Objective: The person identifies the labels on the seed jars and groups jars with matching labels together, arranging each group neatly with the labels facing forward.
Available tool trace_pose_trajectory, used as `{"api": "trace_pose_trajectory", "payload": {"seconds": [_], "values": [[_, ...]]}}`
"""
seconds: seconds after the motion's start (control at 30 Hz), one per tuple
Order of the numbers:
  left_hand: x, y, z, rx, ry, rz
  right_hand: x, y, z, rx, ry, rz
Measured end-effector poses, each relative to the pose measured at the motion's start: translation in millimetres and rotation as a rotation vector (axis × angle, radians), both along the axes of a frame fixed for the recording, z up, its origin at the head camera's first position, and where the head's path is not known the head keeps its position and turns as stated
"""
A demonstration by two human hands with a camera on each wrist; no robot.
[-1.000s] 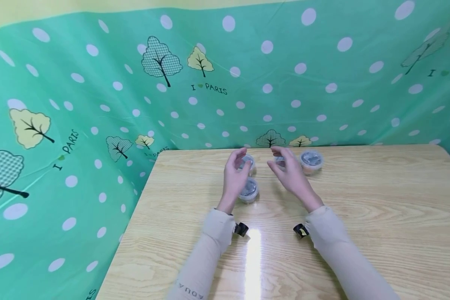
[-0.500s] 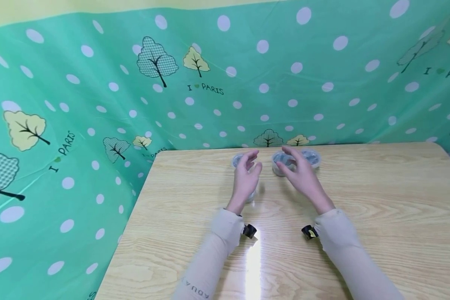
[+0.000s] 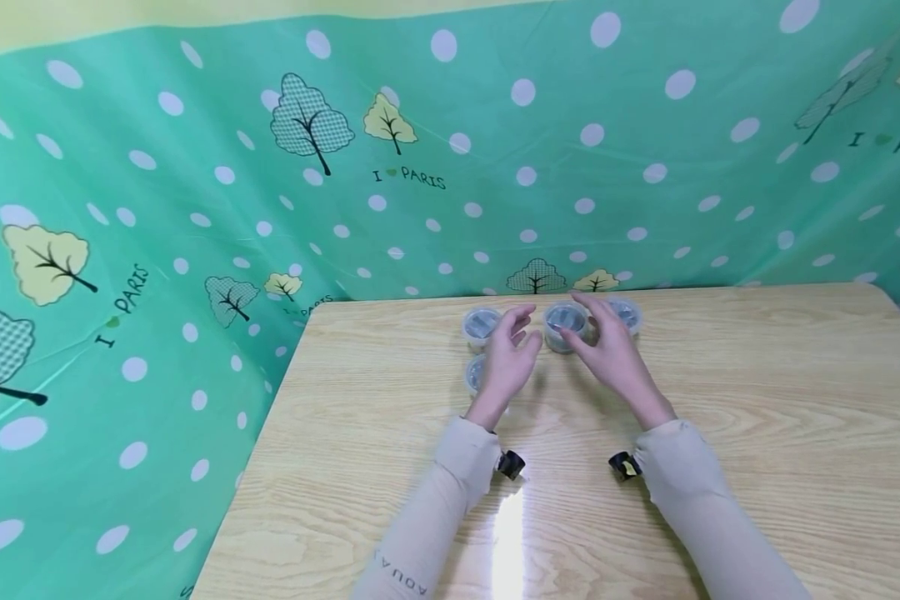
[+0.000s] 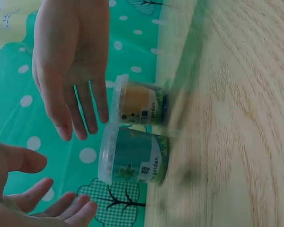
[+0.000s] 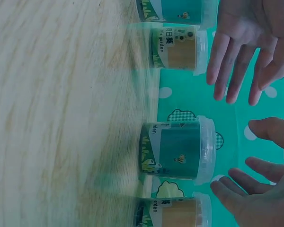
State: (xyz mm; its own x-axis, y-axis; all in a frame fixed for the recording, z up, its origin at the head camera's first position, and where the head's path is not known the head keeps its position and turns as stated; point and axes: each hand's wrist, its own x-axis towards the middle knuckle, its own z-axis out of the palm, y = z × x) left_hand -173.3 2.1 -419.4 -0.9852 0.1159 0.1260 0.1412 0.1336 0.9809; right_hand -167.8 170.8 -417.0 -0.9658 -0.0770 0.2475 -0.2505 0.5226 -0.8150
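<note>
Both hands hover at the back of the table with loosely bent fingers, palms facing each other, holding nothing. My left hand (image 3: 512,354) is beside two lidded tubs on its left: a back tub (image 3: 482,323) and a front tub (image 3: 475,373), which it partly covers. My right hand (image 3: 611,350) overlaps a green tub (image 3: 562,333), its thumb across the lid in the head view. An orange tub (image 3: 626,315) stands behind that hand. In the left wrist view, the green tub (image 4: 132,156) and orange tub (image 4: 137,101) stand upright with clear lids, apart from the left fingers (image 4: 66,208).
The wooden table (image 3: 757,417) ends at a green polka-dot curtain (image 3: 420,225) printed with trees. A bright light reflection (image 3: 507,533) lies on the tabletop between the sleeves. Small black cameras (image 3: 510,465) are worn at both wrists.
My left hand has moved right, off the back left tub, uncovering it and part of the front one. My right hand has shifted right, showing more of the green tub.
</note>
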Motion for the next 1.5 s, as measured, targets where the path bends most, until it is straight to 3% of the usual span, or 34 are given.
{"api": "trace_pose_trajectory", "payload": {"seconds": [0.63, 1.2, 1.5], "values": [[-1.8, 10.8, 2.6, -0.168, -0.068, -0.061, -3.1, 0.3, -6.8, -0.012, -0.013, 0.021], [-9.9, 19.2, -1.1, -0.265, -0.184, -0.033, -3.6, -1.6, -11.2, 0.091, -0.086, 0.012], [-12.1, 23.2, -4.2, -0.257, -0.169, -0.019, -5.5, -6.1, -16.0, 0.236, -0.096, 0.017]]}}
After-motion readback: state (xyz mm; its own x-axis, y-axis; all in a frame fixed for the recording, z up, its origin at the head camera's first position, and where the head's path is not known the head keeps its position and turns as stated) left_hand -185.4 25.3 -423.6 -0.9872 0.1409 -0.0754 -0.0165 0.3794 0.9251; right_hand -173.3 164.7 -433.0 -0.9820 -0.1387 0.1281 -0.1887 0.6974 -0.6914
